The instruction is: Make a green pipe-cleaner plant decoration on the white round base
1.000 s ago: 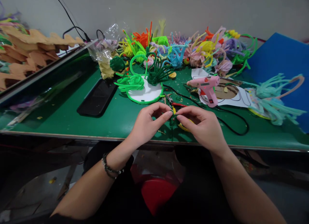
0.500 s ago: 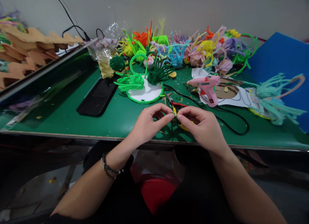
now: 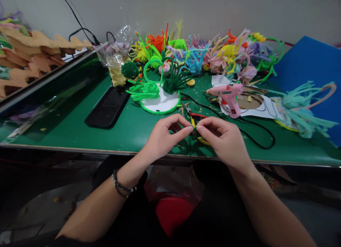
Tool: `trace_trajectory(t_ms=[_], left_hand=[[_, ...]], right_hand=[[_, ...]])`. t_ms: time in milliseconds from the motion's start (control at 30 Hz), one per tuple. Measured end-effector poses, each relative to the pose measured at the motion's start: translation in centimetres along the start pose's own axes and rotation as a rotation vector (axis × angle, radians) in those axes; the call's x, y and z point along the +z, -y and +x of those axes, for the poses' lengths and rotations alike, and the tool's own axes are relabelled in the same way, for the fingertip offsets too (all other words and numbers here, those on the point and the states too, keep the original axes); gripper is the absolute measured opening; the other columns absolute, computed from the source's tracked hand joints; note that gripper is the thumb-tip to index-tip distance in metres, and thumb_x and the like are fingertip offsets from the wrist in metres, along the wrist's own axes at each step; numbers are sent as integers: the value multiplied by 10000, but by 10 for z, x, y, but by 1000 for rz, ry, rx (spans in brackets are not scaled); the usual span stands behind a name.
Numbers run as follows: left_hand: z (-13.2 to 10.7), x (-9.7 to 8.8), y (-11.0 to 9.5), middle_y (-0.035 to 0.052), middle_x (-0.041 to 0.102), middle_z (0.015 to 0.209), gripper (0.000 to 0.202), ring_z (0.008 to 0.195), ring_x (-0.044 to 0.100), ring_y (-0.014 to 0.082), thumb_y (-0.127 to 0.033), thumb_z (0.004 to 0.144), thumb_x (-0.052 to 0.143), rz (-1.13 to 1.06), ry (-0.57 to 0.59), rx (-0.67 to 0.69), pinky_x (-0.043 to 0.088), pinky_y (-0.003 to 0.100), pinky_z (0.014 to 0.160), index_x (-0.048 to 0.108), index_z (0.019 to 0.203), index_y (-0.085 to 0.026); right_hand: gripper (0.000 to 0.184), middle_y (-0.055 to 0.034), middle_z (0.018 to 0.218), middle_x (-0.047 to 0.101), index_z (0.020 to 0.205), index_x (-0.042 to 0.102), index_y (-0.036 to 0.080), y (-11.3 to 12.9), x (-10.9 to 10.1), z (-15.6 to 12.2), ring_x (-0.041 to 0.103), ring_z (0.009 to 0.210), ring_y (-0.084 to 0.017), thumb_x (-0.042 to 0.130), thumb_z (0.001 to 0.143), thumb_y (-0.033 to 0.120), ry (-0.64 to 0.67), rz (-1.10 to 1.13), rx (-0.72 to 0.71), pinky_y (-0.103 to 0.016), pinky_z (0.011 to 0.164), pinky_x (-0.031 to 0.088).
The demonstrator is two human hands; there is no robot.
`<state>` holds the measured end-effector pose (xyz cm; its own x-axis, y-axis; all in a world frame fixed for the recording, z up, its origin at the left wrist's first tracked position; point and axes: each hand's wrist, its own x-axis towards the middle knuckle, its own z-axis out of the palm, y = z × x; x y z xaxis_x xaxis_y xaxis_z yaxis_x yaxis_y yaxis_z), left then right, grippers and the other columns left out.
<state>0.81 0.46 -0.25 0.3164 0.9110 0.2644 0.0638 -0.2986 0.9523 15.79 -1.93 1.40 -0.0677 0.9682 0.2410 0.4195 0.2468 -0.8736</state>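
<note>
My left hand [image 3: 174,131] and my right hand [image 3: 222,135] meet fingertip to fingertip just above the table's front edge. Both are closed in a pinch on a small dark green pipe cleaner [image 3: 194,131], mostly hidden by the fingers. Right behind the fingertips lie pliers [image 3: 197,115] with red and yellow handles, partly covered by my hands. Past my left hand sits a round white disc [image 3: 160,105] edged in bright green, carrying a bright green tuft [image 3: 149,90] and a dark green tuft [image 3: 174,82] of pipe cleaners.
A pink glue gun [image 3: 230,98] rests on white paper [image 3: 262,106], its black cord [image 3: 255,135] looping right. A black phone [image 3: 106,108] lies left. Colourful pipe-cleaner pieces [image 3: 197,59] line the back. A blue board [image 3: 309,66] and a pale teal piece [image 3: 303,101] are right.
My right fingertips have shifted very slightly to the right, so the gap between the two pinches is a little wider. Everything on the table stays where it was.
</note>
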Motion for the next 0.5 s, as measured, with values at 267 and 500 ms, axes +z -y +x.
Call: trace_trajectory(t_ms=[267, 500], left_hand=[[0, 2, -1, -13, 584, 631, 83, 555, 501, 67, -214, 705, 568, 24, -32, -32, 406, 180, 529, 565, 657, -146], [-3, 4, -1, -22, 559, 590, 94, 528, 477, 61, -225, 710, 566, 47, -65, -31, 386, 181, 505, 567, 652, -151]], right_hand=[[88, 13, 627, 609, 676, 588, 148, 0, 0, 1, 565, 592, -84, 576, 710, 228, 0, 36, 35, -186, 552, 458], [92, 12, 627, 614, 662, 590, 150, -1, -2, 1, 564, 593, -86, 583, 707, 229, 10, 52, 41, -192, 555, 457]])
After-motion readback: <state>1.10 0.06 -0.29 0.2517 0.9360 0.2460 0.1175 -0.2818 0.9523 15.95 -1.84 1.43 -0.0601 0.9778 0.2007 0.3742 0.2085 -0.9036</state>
